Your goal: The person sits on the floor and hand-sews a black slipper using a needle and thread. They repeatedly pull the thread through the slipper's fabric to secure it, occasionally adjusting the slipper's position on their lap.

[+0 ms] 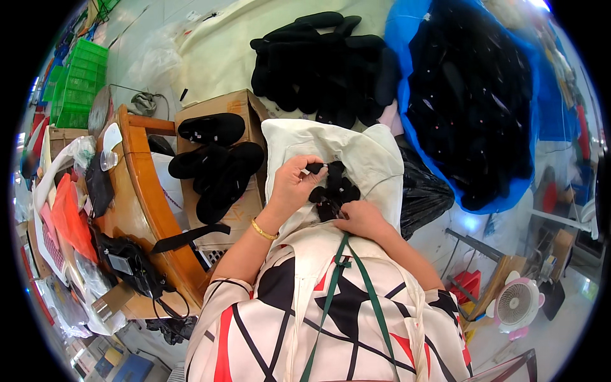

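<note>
My left hand (295, 186) is closed in a pinch on a small black fabric piece (314, 168), with a tiny pale spot at its end. My right hand (365, 220) lies lower and to the right, fingers curled against the edge of several small dark fabric pieces (335, 190); what its fingertips hold is too small to make out. Those dark pieces lie bunched between both hands on a white cloth (375, 153) spread over my lap.
Black cloth shoes (219, 127) rest on a cardboard box (238, 216) beside a wooden chair (143, 184). Ahead, a heap of black shoes (324, 63) covers a pale sheet (213, 57). A blue bag (401, 83) full of black items stands right; a fan (517, 304) sits lower right.
</note>
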A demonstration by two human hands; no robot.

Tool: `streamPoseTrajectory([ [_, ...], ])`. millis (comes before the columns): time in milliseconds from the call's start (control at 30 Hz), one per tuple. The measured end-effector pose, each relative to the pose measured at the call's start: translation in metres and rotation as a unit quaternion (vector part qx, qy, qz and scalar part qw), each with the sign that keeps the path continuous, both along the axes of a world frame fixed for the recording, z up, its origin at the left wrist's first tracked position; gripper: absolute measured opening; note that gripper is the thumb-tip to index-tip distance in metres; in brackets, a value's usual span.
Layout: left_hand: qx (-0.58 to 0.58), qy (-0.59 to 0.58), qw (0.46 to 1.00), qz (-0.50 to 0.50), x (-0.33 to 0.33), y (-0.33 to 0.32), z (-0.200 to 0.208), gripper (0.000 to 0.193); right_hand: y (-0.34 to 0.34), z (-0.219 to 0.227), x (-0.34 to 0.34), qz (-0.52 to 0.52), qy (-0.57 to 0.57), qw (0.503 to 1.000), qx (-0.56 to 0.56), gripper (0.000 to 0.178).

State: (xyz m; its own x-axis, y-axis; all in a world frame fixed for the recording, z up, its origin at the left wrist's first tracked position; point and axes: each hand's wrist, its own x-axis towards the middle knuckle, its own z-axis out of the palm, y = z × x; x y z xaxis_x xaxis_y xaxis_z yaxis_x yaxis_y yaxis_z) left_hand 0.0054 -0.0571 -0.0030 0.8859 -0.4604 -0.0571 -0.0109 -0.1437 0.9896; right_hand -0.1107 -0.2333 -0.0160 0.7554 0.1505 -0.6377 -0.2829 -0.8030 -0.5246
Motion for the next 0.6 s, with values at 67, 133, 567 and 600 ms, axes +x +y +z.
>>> streamPoseTrajectory([
  [67, -0.016, 0.026, 1.000, 0.000, 0.001, 0.002, -0.003, 0.018, -0.009, -0.015, -0.010, -0.028, -0.029, 0.996, 0.076, 0.033],
  [133, -0.045, 0.073, 0.996, 0.001, 0.001, 0.008, -0.011, 0.017, -0.019, -0.001, -0.009, -0.099, -0.006, 0.982, 0.163, 0.026],
  [567, -0.208, 0.256, 0.942, -0.060, -0.004, 0.009, -0.013, 0.017, -0.018, 0.047, 0.019, -0.266, -0.246, 0.909, 0.206, 0.022],
  [600, -0.206, 0.256, 0.943, -0.058, -0.005, 0.009, -0.012, 0.016, -0.017, 0.048, 0.020, -0.262, -0.256, 0.909, 0.200, 0.021],
])
